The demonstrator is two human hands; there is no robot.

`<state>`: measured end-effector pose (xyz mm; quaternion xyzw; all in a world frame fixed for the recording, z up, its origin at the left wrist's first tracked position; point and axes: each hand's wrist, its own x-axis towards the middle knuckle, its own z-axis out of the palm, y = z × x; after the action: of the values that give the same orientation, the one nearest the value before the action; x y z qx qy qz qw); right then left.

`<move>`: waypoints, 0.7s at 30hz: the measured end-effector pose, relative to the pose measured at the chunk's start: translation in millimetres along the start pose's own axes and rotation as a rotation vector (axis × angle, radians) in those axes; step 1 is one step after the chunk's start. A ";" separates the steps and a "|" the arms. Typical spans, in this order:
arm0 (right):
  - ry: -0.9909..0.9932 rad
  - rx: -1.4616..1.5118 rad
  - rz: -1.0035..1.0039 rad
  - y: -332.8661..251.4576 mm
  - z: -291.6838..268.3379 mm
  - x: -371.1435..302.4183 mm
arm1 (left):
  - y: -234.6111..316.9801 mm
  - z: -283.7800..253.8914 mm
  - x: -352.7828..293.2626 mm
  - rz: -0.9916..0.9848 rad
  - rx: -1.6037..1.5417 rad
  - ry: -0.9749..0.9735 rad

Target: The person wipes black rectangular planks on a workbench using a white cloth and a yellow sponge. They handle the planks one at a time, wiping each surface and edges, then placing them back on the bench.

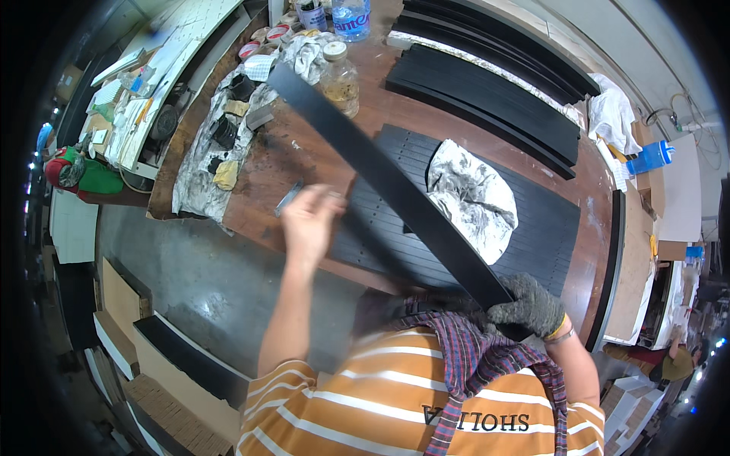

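A long flat black board (pixel 395 186) slants across the view, its far end raised over the table. My right hand (pixel 528 305), in a dark grey knit glove, is closed around its near end, close to my body. To the left of the board is my bare left hand (pixel 308 216), smeared by motion, so its fingers are unclear. Just beyond it shows a small grey object (pixel 289 196); whether my hand touches it I cannot tell. Beneath the board, black slats (pixel 532 220) lie side by side on the brown table (pixel 262 171), with a black-smudged white cloth (pixel 475 197) on them.
Stacked black boards (pixel 487 106) lie at the far right. At the far left stand a lidded jar (pixel 340 80), a plastic bottle (pixel 351 19) and stained rags (pixel 201 175). A blue bottle (pixel 650 157) lies at the right edge. Another person (pixel 84 175) is at the far left.
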<state>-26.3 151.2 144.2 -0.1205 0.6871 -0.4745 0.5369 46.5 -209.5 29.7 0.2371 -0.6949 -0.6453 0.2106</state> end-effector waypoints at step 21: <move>0.240 0.373 -0.028 10.4 1.5 -8.5 | -63.9 -25.5 27.8 0.322 0.348 0.046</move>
<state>-18.1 161.6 141.5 0.0288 0.6444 -0.6117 0.4579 43.2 -250.1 -32.5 0.1706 -0.8196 -0.4683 0.2825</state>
